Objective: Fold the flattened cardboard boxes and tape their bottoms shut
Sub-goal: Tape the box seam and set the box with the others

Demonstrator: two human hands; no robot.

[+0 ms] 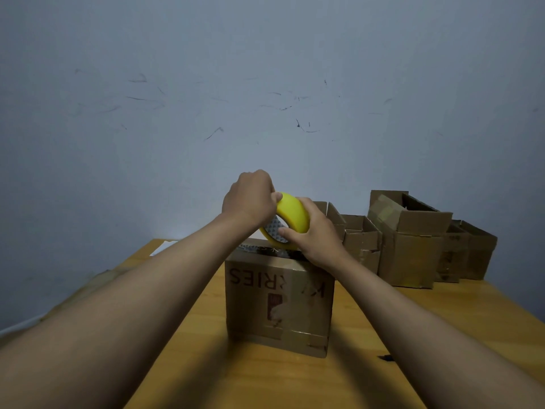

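A: The fingers (295,231) of the right hand (317,236) are curled round the near edge of the yellow tape roll (292,216), thumb against its inner ring. The left hand (250,196) is bunched at the far top of the roll, thumb on the yellow rim; it seems to be pinching the loose tape end, though that end is hidden behind the knuckles.

B: So which step is this?

A: Taping, I'd say. The box being taped (280,302) is already folded up and stands with its print upside down, so its bottom faces up, and the roll hangs just above that upper face.

B: And next?

A: Probably pulling a length free, laying it along the seam and pressing it flat. The seam itself is hard to make out (the hands cover most of it), though a shiny strip shows on the top face left of the roll.

B: How does the box look?

A: Worn brown cardboard, dark red letters inverted, a torn label patch mid-face, old tape along its lower edge. It sits on the wooden table (383,349), nearest the person.

B: Beyond it?

A: Right of the box and further back, a row of finished boxes (413,240) stands open-topped against the wall (265,84). Left of the box, at the far table edge, lies something pale and flat.
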